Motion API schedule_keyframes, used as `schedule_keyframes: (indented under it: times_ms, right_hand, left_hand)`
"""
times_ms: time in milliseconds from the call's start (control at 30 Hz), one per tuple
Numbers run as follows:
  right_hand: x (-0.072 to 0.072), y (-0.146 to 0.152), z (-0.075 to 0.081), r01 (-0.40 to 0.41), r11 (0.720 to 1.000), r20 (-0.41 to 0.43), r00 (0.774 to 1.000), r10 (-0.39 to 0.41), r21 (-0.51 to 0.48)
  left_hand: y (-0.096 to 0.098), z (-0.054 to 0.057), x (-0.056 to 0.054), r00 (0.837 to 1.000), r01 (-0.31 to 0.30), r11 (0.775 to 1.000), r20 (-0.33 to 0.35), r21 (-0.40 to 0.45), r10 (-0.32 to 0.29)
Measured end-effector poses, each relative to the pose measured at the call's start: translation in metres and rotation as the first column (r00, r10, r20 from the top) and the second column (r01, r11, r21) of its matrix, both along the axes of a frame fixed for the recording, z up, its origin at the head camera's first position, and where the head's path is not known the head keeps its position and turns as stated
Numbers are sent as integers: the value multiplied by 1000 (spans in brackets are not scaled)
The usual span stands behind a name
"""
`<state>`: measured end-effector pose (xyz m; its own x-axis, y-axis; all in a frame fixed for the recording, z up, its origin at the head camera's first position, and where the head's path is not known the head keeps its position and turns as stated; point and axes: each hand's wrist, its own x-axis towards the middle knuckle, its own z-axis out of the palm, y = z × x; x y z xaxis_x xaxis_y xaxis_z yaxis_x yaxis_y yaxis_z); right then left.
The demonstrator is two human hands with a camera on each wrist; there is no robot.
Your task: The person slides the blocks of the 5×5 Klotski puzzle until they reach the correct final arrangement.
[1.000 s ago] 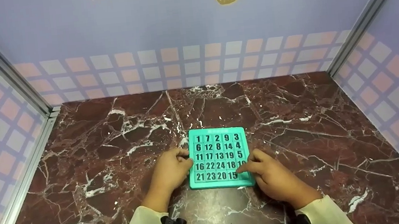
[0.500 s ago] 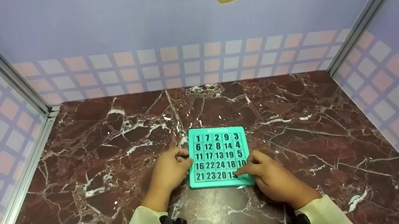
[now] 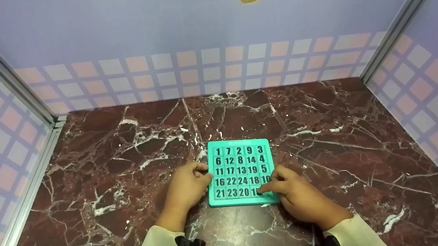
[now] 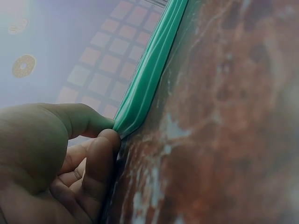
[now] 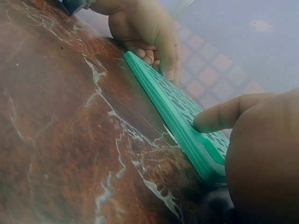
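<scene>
Because the number puzzle (image 3: 241,171) lies flat and loose-looking on the marble-patterned table (image 3: 349,142), I judge that it needs bracing, and I find the left hand (image 3: 186,184) placed accordingly. Viewed from my remote station, that hand sits at nine o'clock of the puzzle, its thumb and a finger pinching the edge; the left wrist view confirms the contact. I take this hold to be an anchor against sideways drift.

The right hand (image 3: 300,197) stands at four o'clock. One straight finger (image 5: 217,119), possibly the thumb, reaches over the edge onto the five o'clock part of the grid, partly covering a tile (image 3: 254,192) that appears to read 15. I consider this a tip placed to push a tile rather than to lift one. Another finger is bent at the puzzle's three o'clock edge; whether the hidden ones grip, I cannot tell.

Seen from the right wrist, a green gap (image 5: 211,150) shows near the corner, which I assess as the room that lets tiles slide. Both wrists come in from below, at seven and five o'clock, leaving most numbers readable, the top row being 1, 7, 2, 9, 3.
</scene>
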<state>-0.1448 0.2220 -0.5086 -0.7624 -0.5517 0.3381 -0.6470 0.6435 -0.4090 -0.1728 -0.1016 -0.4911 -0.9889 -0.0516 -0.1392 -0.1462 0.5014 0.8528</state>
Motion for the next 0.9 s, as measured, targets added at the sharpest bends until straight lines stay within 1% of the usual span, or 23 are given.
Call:
schedule_keyframes:
  times_ms: [167, 367, 700, 900]
  right_hand:
    - [-1, 2, 0, -2, 1000, 6, 1000, 2, -14]
    - [-1, 4, 2, 30, 999, 45, 999, -29, -12]
    - [-3, 5, 0, 59, 995, 12, 998, -58, -80]
    - [-3, 5, -1, 74, 994, 7, 997, -73, -86]
  left_hand:
    - [0, 0, 0, 1000, 1, 1000, 0, 12, -1]
    - [-1, 0, 0, 1000, 7, 1000, 2, 20, -7]
    - [0, 0, -1, 1000, 7, 999, 27, 33, -8]
    - [0, 0, 0, 999, 2, 1000, 32, 27, -3]
